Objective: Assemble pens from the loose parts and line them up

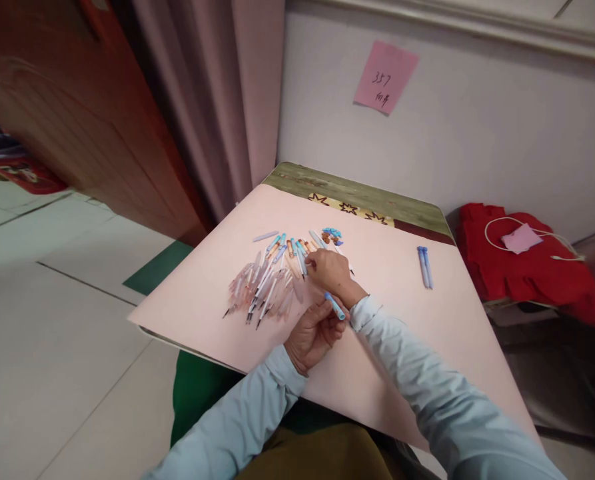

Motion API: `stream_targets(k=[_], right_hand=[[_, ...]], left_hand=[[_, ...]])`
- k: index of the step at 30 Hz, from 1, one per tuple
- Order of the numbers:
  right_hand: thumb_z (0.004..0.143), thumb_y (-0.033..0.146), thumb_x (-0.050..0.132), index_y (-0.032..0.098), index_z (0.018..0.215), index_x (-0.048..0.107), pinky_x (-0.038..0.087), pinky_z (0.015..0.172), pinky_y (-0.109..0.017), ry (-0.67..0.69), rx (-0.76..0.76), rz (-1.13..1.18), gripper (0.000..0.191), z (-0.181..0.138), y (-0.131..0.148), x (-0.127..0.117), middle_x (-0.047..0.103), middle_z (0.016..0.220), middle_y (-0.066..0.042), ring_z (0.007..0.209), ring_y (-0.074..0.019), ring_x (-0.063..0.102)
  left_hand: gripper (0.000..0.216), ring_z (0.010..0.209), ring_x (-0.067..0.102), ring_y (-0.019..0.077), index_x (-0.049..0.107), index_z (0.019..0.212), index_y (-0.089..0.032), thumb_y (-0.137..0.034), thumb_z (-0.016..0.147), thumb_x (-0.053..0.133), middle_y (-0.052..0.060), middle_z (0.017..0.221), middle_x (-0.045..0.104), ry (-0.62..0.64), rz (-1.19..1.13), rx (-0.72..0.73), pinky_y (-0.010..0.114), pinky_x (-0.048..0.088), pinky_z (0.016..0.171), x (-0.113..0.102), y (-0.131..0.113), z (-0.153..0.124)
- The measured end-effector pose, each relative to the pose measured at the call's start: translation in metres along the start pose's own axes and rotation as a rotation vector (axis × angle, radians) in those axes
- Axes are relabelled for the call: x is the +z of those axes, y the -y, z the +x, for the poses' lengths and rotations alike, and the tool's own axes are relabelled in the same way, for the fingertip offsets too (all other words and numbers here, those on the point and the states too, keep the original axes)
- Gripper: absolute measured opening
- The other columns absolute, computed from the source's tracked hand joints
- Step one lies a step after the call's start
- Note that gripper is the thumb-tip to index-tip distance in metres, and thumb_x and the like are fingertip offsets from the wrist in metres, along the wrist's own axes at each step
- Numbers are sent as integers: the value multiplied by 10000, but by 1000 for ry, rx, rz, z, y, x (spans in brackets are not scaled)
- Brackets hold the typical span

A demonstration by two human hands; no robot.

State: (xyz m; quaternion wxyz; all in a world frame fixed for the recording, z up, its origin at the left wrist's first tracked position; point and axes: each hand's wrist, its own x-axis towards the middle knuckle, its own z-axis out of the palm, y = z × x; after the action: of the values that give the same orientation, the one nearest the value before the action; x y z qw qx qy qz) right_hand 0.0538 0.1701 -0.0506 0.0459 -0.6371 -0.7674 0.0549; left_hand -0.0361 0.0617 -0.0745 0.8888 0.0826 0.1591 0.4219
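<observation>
My left hand [316,335] is closed around a short blue pen barrel [335,307], held above the pink tabletop near its front edge. Crossing over it, my right hand [331,272] has its fingertips pinched together at the right side of a heap of pen parts. What those fingertips hold, if anything, is too small to tell. White pen refills with dark tips [264,293] and translucent sleeves lie in the heap. Behind them are short blue and orange-brown barrels [277,247]. Small blue and brown toppers [332,235] sit in a cluster beyond my right hand.
Two blue pens [426,268] lie side by side toward the table's right. The pink table covering [397,380] leaves a patterned strip [347,207] showing at the back. Red cloth [507,260] with a white cable is on the right. A wooden door [112,120] stands left.
</observation>
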Motion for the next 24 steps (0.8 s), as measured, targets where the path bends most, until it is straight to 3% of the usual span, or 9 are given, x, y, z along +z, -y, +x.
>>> stream_targets(k=[5, 10, 14, 18, 21, 24], right_hand=[[855, 231, 516, 246, 927, 726, 458, 756, -275, -20, 61, 43, 223, 1, 0, -3, 740, 981, -55, 899, -205, 672], [824, 261, 542, 233, 814, 721, 432, 682, -258, -119, 159, 204, 181, -6, -19, -14, 735, 836, -25, 786, -188, 656], [818, 301, 559, 210, 795, 703, 428, 624, -239, -300, 196, 502, 171, -39, -34, -25, 693, 735, 1, 653, -144, 605], [855, 335, 561, 190, 838, 673, 439, 563, -232, -515, 145, 729, 184, -90, -28, -31, 627, 690, 4, 570, -120, 530], [862, 298, 583, 202, 811, 658, 457, 582, -230, -602, 59, 690, 132, -116, -17, -30, 627, 727, -3, 600, -116, 546], [870, 266, 581, 210, 801, 653, 462, 594, -226, -606, 18, 569, 114, -124, -13, -25, 638, 737, -4, 601, -109, 555]], left_hand=[[134, 543, 641, 82, 669, 861, -86, -218, 855, 695, 68, 746, 698, -49, -8, -19, 127, 530, 476, 1, -1, -1], [109, 552, 655, 79, 672, 888, -88, -190, 902, 637, 61, 741, 691, -130, -91, 4, 124, 546, 494, -4, -2, 2], [172, 575, 670, 73, 676, 889, -77, -176, 955, 552, 70, 782, 712, -248, -191, 70, 121, 567, 542, -4, -3, 8], [221, 617, 692, 85, 679, 912, -68, -160, 981, 491, 81, 820, 734, -299, -230, 89, 135, 585, 587, 0, -3, 12], [229, 638, 706, 98, 677, 898, -60, -135, 982, 477, 80, 804, 739, -305, -231, 115, 148, 593, 607, 2, -2, 15], [201, 656, 711, 101, 672, 868, -74, -123, 969, 504, 65, 780, 737, -287, -233, 143, 155, 597, 631, 1, 1, 17]])
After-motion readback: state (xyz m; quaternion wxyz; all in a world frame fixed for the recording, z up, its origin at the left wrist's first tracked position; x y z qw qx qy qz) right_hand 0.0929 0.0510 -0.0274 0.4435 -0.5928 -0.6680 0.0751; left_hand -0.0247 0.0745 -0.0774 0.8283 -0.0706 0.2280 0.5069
